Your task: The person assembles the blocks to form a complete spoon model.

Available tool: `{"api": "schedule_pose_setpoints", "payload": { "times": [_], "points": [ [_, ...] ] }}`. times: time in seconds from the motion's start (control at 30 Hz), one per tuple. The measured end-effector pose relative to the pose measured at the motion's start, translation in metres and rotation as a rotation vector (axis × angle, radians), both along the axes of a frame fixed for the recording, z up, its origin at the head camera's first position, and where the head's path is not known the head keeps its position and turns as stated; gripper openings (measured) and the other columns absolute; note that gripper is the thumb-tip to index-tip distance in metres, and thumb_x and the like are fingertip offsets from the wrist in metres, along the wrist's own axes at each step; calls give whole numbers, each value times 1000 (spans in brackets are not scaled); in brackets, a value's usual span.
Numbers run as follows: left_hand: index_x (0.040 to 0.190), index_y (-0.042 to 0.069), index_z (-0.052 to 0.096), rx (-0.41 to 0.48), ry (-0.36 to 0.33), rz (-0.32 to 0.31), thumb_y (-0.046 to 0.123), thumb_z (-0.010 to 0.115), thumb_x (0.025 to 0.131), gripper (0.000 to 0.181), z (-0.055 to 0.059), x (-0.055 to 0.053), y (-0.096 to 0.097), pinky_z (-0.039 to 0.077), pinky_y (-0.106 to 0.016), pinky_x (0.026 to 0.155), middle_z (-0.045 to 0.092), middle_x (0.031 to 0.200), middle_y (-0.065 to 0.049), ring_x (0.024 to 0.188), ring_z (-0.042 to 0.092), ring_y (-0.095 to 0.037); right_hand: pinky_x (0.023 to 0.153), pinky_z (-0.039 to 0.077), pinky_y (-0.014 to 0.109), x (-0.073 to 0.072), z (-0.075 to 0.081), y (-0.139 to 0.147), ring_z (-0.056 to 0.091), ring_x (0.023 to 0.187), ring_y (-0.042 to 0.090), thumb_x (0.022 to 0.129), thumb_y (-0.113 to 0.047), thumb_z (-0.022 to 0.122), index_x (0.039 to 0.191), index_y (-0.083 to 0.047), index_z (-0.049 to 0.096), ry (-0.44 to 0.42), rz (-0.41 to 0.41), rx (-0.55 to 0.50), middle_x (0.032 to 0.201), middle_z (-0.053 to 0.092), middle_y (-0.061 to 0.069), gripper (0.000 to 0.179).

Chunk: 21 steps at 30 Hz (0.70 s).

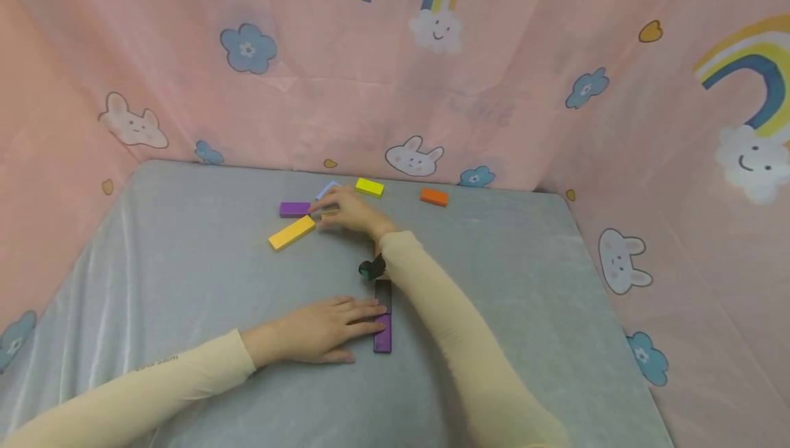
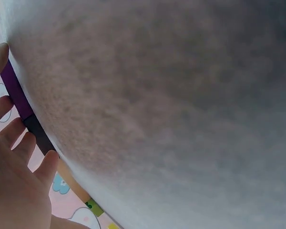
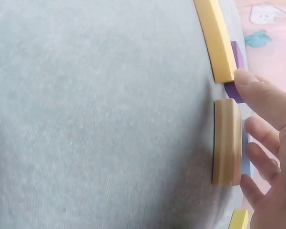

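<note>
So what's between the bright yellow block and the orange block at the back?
Nothing: only bare grey cloth lies between the bright yellow block and the orange block, as the head view shows.

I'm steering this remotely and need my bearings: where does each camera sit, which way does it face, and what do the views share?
Head: above, looking forward and down at the grey table; both sleeved arms show, left hand and right hand.
Left wrist: low beside the cloth; fingers against the purple block.
Right wrist: low, facing the tan block at the fingertips.
Shared: long yellow block.
</note>
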<state>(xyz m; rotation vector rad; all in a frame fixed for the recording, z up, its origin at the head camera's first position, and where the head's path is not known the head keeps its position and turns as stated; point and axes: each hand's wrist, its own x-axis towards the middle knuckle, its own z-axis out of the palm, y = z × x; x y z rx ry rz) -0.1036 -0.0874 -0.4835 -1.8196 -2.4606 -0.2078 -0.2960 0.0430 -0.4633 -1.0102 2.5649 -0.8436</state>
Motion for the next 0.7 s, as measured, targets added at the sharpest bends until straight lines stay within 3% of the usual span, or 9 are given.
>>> {"api": "schedule_pose_setpoints", "payload": {
  "times": [0.27, 0.7],
  "points": [
    [150, 17, 43, -9, -45, 10, 51, 56, 96, 65, 2, 1, 0, 43, -38, 114, 37, 160, -7, 146, 40, -22, 108, 41, 38, 5, 0, -11, 45, 127, 21, 87, -37, 75, 123, -30, 70, 28, -32, 139, 136, 54, 2, 37],
    [150, 16, 42, -12, -67, 17, 49, 57, 96, 65, 2, 1, 1, 42, -39, 114, 38, 160, -7, 146, 40, -22, 107, 41, 39, 8, 0, -13, 46, 124, 22, 86, -29, 76, 116, -25, 74, 35, -42, 115, 135, 57, 2, 30]
  ]
}}
